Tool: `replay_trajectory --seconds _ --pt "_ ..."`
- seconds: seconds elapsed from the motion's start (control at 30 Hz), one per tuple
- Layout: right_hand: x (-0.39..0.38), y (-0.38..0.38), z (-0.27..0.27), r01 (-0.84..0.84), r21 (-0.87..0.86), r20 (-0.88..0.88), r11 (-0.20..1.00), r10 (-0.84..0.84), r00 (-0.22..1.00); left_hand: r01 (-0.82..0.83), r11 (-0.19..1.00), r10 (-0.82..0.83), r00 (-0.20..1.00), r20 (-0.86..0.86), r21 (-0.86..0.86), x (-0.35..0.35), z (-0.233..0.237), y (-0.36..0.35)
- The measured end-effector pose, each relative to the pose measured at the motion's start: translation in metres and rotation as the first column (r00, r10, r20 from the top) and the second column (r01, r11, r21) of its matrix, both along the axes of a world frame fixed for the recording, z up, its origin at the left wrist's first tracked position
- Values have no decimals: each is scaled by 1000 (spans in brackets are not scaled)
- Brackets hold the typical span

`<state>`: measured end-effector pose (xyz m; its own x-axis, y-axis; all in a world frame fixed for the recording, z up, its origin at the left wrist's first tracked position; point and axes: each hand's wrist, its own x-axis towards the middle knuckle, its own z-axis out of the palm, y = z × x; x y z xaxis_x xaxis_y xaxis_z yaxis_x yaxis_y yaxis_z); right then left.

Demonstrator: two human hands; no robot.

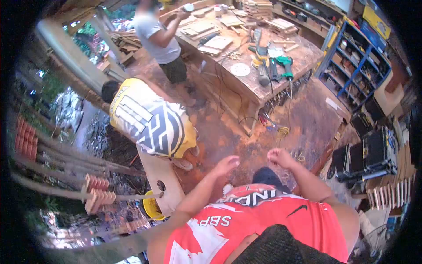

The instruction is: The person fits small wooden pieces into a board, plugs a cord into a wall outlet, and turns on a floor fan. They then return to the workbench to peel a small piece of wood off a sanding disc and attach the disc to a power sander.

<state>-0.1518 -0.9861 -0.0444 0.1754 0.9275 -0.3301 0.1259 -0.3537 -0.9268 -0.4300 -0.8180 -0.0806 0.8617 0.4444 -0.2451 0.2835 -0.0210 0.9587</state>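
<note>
My left hand (pixel 226 165) hangs in front of my red shirt with its fingers loosely apart and nothing in it. My right hand (pixel 280 156) is curled into a loose fist just to the right; I see nothing held in it. Both hands hover over the reddish dirt floor (pixel 307 119), and a dark shoe (pixel 266 176) shows below them. The nearest thing to my left hand is a pale wooden plank (pixel 163 180) with a hole in it.
A person in a yellow patterned jersey (pixel 151 121) bends over the plank. Another person in a grey shirt (pixel 158 37) stands at a cluttered workbench (pixel 263 90) holding a green drill (pixel 285 64). Blue shelves (pixel 354 66) and a black case (pixel 373 152) stand right; a yellow bucket (pixel 151 210) sits lower left.
</note>
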Motion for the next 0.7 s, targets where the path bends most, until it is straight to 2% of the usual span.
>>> replay_trajectory --seconds 0.03,0.1,0.13,0.2,0.3,0.37,0.43,0.5,0.57,0.63,0.7 --pt "2 10 16 18 -15 -17 1000 -18 1000 57 998 -57 998 14 10 22 12 15" --pt "18 42 42 138 -21 -156 990 -139 978 107 994 -108 994 9 20 64 36 41" --pt "30 59 47 141 -25 -162 990 -143 976 141 989 -142 990 14 35 85 45 54" --pt "46 77 41 202 159 -281 966 -152 948 174 982 -175 984 19 76 125 61 86" --pt "77 123 39 230 131 -411 965 -158 898 191 974 -200 978 63 124 172 72 120" --pt "96 145 51 243 156 -417 957 -159 895 158 987 -158 987 -20 28 191 88 137" --pt "115 174 66 202 207 -372 957 -114 921 176 983 -182 975 125 58 220 88 157" --pt "135 199 70 149 262 -351 954 -49 935 229 971 -209 948 240 -61 249 113 170" --pt "146 216 86 214 272 -264 938 -141 954 241 963 -205 944 258 -117 274 123 187" --pt "157 233 101 238 291 -248 926 -168 954 254 963 -224 940 258 -91 299 127 209" --pt "162 250 115 384 261 -215 886 -334 918 279 958 -255 933 252 -66 320 139 235"
